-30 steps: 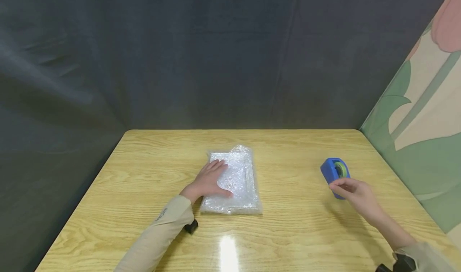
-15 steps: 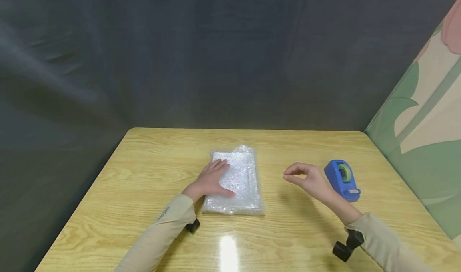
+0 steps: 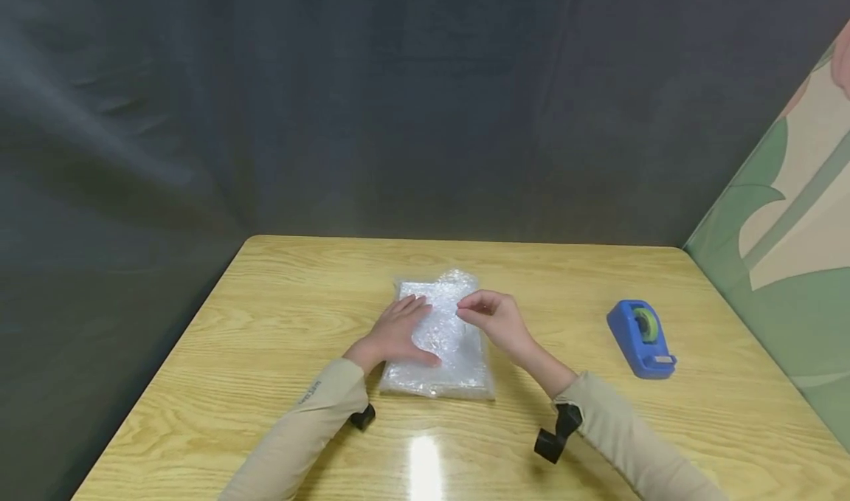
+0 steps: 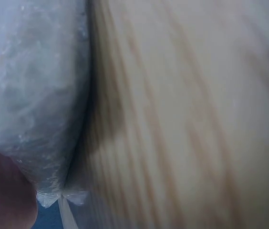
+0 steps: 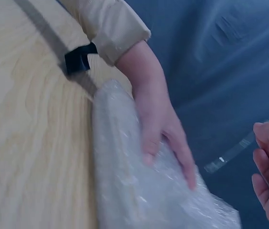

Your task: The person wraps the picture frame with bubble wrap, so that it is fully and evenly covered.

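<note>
A flat, rectangular package in bubble wrap (image 3: 458,361) lies on the table, a loose flap of wrap poking out at its far edge. My left hand (image 3: 397,333) rests on its left side with fingers spread. Over the package's right side is my right hand (image 3: 505,327), its thumb and forefinger pinching a short strip of clear tape (image 5: 231,155). In the right wrist view, the strip's free end hangs out toward the package; I cannot tell whether it touches. The left wrist view shows only the package's wrapped edge (image 4: 39,95) and part of a finger.
A blue tape dispenser (image 3: 639,347) with a greenish roll stands on the right part of the wooden table (image 3: 265,302). Dark cloth (image 3: 425,117) hangs behind and to the left. A flower-patterned cloth (image 3: 803,213) borders the right side.
My right hand has come away from the tape dispenser and travelled left to above the package, keeping its pinch. The left hand stays on the package. The head view has turned slightly.
</note>
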`<state>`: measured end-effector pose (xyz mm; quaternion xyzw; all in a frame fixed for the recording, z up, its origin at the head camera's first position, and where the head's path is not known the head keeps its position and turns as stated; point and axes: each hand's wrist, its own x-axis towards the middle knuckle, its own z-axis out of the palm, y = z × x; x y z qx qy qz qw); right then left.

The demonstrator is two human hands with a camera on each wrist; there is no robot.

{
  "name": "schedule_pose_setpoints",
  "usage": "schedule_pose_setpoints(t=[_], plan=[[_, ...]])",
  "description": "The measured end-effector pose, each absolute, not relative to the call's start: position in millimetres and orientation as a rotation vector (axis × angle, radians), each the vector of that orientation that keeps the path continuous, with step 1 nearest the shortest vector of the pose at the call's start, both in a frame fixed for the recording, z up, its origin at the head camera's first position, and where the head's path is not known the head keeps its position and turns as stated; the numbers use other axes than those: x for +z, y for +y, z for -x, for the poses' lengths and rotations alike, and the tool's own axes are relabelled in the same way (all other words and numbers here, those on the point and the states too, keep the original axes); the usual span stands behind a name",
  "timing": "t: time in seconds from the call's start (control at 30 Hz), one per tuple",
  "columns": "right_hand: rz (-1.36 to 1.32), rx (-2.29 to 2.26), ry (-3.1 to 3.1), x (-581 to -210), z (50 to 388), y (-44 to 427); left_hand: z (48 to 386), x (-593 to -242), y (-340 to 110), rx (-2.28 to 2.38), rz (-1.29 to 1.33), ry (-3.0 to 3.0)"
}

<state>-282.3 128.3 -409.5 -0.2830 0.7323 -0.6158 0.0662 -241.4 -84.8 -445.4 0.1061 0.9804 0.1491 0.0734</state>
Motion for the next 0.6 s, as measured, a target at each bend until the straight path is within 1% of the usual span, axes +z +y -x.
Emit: schedule_pose_setpoints(t=[0.17, 0.37, 0.6], plan=[[0.743, -1.907, 2.195, -422, 280, 107, 241, -445, -84, 0.477, -0.317, 2.949], [0.617, -1.972, 2.167, -436, 282, 95, 240, -444, -82, 0.482, -0.309, 2.946], [0.589, -1.921, 2.26, -448, 293, 87, 240, -442, -84, 0.466, -0.324, 2.957]])
